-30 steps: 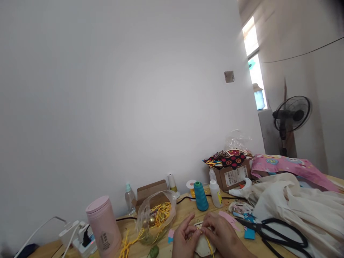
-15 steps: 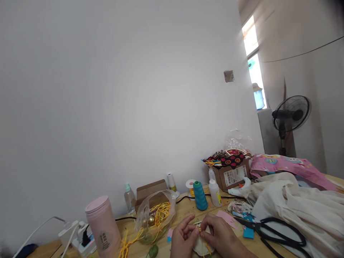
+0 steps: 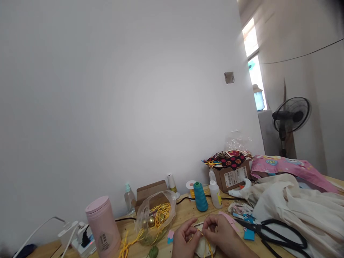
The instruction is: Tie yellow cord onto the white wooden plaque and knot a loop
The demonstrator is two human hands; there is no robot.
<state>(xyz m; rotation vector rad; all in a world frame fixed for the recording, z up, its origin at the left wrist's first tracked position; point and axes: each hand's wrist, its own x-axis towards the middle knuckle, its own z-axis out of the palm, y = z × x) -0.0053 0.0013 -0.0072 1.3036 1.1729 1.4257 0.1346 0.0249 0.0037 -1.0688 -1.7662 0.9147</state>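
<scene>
At the bottom of the view, my left hand [image 3: 185, 239] and my right hand [image 3: 220, 234] meet with thumbs and fingertips pinched close together. Between them runs a thin yellow cord [image 3: 209, 247], gripped by both, its strands hanging down. Beneath the cord lies a flat cream-coloured piece with a darker rim [image 3: 200, 250], partly covered by my hands. Fine detail at the fingertips is too small to make out. A small blue and pink cutout [image 3: 170, 236] lies left of my left hand, and pink paper [image 3: 228, 219] lies behind my right hand.
Black scissors [image 3: 279, 233] rest on white cloth [image 3: 298, 204] at the right. Behind my hands stand a teal thread cone [image 3: 200, 197] and a white bottle [image 3: 215, 195]. Leftward are a plastic bag with yellow cord [image 3: 161, 215], a green ball [image 3: 153, 252] and a pink tumbler [image 3: 103, 225].
My left fingers have curled in from a more spread pose. My hands are slightly farther apart at the knuckles, and more of the cream piece shows between them.
</scene>
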